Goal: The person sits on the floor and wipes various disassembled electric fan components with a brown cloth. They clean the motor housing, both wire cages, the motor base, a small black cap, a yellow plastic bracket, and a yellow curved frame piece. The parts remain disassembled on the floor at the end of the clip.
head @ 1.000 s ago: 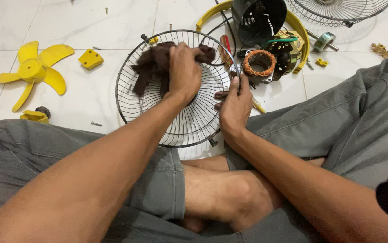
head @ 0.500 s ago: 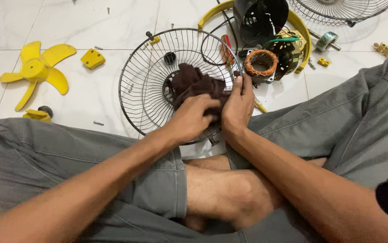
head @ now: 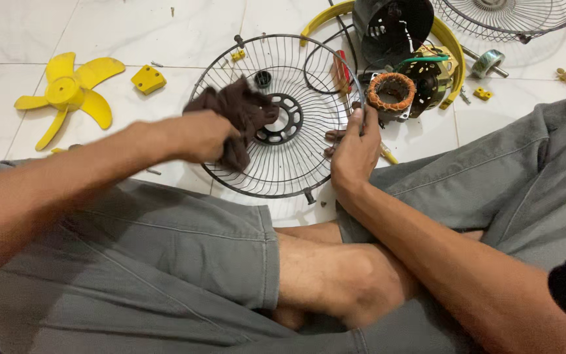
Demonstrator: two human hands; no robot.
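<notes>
My left hand (head: 201,134) is closed around a bunched brown rag (head: 240,111), pressing it on the left side of the wire fan guard (head: 283,118) lying on the tiled floor (head: 139,33). My right hand (head: 355,151) pinches the guard's right rim, fingers curled.

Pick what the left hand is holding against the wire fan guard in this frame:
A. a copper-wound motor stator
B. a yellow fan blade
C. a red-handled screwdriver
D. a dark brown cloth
D. The left hand grips a dark brown cloth bunched on the left side of the wire fan guard, while the right hand holds the guard's right rim.
</notes>
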